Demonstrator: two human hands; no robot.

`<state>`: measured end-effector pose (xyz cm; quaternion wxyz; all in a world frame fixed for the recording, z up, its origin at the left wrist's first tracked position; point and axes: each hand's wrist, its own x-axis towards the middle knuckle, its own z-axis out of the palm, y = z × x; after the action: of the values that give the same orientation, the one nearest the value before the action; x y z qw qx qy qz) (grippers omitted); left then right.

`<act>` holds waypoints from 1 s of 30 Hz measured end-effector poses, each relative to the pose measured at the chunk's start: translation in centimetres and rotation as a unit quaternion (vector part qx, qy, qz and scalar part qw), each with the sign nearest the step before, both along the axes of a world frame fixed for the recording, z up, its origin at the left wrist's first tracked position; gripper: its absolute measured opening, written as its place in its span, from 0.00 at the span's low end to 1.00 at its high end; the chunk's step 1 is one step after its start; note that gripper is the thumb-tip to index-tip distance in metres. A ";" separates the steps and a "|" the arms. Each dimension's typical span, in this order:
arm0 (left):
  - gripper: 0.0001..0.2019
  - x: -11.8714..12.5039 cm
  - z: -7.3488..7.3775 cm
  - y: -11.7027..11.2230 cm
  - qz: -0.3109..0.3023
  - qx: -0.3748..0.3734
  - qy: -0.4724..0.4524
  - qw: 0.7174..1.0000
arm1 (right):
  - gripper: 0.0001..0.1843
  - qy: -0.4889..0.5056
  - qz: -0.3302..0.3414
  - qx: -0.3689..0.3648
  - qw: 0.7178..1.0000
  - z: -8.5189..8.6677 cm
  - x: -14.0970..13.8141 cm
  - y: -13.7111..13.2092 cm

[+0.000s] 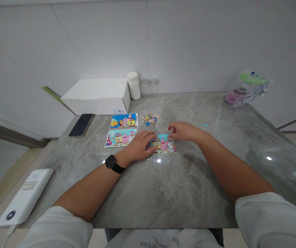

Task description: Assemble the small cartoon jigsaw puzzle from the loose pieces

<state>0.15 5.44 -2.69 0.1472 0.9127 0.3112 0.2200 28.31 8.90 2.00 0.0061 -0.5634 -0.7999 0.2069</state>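
A cartoon jigsaw puzzle (164, 144) lies flat on the grey table, its left end partly covered. My left hand (139, 144), with a black watch at the wrist, rests over that end, thumb and fingers spread apart and touching it. At the puzzle's upper right corner is my right hand (182, 131), its fingers curled in towards the thumb. Whatever those fingertips hold, if anything, is too small to make out. Left of the puzzle lies a matching picture card (119, 138), partly under my left hand. Behind are a blue picture card (124, 120) and a heap of loose puzzle pieces (150, 119).
A phone (81, 124) and a white box (96, 96) are at the left. A white cylinder (134, 85) and two clear glasses (149, 88) stand by the wall. A small blue piece (205, 125) lies right. Farther right sits a plastic bag (246, 89). A white device (25, 197) is front left.
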 end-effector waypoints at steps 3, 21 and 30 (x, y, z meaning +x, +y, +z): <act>0.39 -0.2 0.0 0.0 -0.010 -0.009 0.009 1.000 | 0.36 -0.058 0.009 -0.039 0.998 1.1 0.2 -1.3; 0.37 -0.1 -1.1 0.5 -0.026 -0.042 -0.014 0.999 | 0.44 -0.115 0.061 -0.068 0.989 0.6 -1.1 -2.2; 0.37 -0.1 -0.6 0.3 -0.031 -0.044 -0.027 0.998 | 0.42 -0.084 0.060 -0.063 0.993 1.2 -0.7 -2.1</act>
<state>0.04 5.78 -3.29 0.2021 0.9082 0.2881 0.2264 27.63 6.79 3.21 -0.1087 -0.5294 -0.8151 0.2086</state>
